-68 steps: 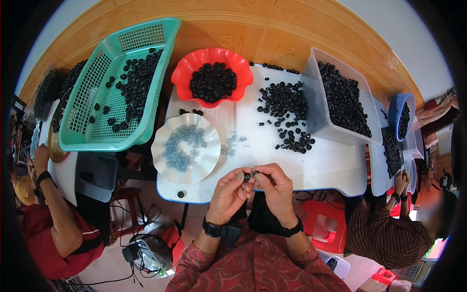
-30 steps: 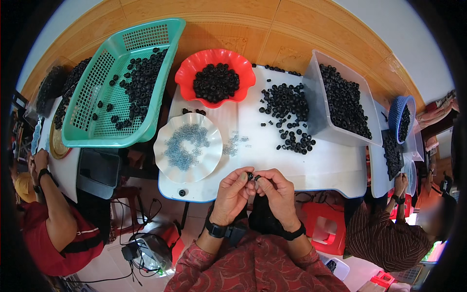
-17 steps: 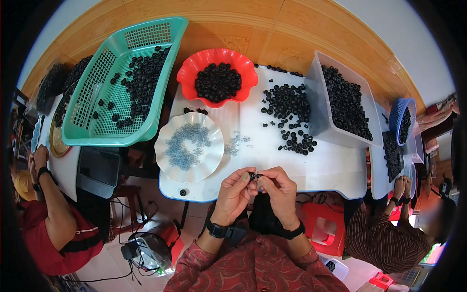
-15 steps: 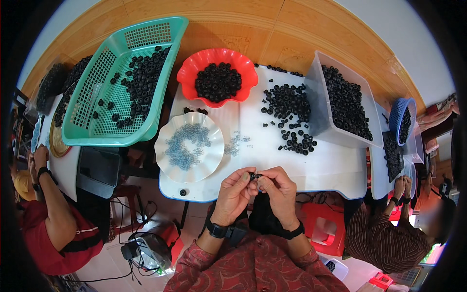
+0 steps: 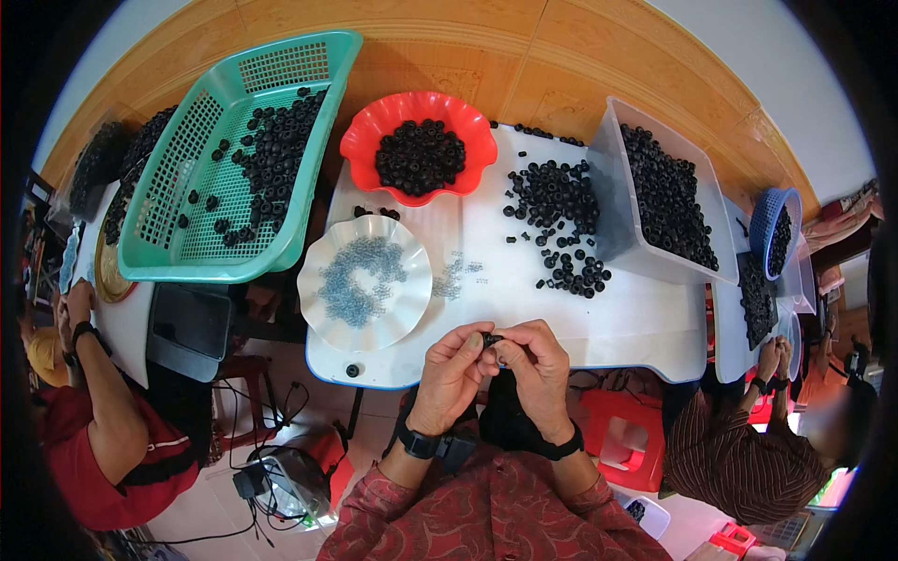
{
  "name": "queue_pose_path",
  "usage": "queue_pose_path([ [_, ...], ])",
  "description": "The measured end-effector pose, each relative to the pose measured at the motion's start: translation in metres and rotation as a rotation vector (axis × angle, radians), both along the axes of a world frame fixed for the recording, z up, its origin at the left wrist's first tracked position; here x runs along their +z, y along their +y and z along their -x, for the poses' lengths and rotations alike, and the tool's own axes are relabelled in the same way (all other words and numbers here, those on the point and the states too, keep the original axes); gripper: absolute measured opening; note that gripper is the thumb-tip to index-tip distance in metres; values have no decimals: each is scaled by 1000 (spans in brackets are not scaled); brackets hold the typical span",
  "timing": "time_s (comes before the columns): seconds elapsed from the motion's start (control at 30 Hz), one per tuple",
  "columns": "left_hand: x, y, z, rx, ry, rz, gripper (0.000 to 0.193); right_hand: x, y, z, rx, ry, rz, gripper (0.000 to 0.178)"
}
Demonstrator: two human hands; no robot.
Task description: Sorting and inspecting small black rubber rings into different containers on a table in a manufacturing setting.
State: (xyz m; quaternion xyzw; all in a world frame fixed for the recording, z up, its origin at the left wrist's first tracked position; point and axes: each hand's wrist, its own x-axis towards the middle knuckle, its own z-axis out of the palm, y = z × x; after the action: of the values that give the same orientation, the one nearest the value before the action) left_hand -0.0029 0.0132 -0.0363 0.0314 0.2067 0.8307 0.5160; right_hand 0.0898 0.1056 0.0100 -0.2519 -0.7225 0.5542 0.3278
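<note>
My left hand (image 5: 449, 376) and my right hand (image 5: 537, 378) meet in front of the table's near edge, thumbs and fingers pinched together. Between the left fingertips is a small round black plastic part (image 5: 487, 338). The right fingertips grip a smaller black piece against its side; the fingers hide most of both. Just beyond and left of my hands, a white scalloped plate (image 5: 318, 248) holds many tiny grey spring-like pieces (image 5: 348, 297), and more of these lie beside it. One loose black part (image 5: 353, 370) rests near the table's front left corner.
A red scalloped bowl (image 5: 477, 131), a green basket (image 5: 323, 178) and a clear plastic bin (image 5: 645, 252) contain black parts. A loose pile of black parts (image 5: 554, 201) lies left of the bin. People work at both sides. A red stool (image 5: 622, 439) stands right of my legs.
The smaller black piece in my right fingertips now sits closer against the round part in my left. Both hands have otherwise stayed almost in place.
</note>
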Motion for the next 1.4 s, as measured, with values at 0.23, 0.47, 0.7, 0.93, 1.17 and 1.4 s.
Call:
queue_pose_path([
  [0.23,-1,0,0,7,32,6,25,2,1,0,-7,-32,-67,13],
  [0.47,-2,0,-2,17,61,28,25,7,0,-1,-29,-84,-151,12],
  [0.7,-2,1,-4,49,60,42,24,11,-1,0,-35,-104,-241,14],
  [0.93,2,0,-3,27,33,49,24,16,0,-1,-14,-138,-422,14],
  [1.17,5,0,-4,39,61,92,24,19,0,0,-23,-129,-434,15],
  [1.4,-1,2,-4,20,81,59,21,15,3,-2,-24,-119,-484,16],
])
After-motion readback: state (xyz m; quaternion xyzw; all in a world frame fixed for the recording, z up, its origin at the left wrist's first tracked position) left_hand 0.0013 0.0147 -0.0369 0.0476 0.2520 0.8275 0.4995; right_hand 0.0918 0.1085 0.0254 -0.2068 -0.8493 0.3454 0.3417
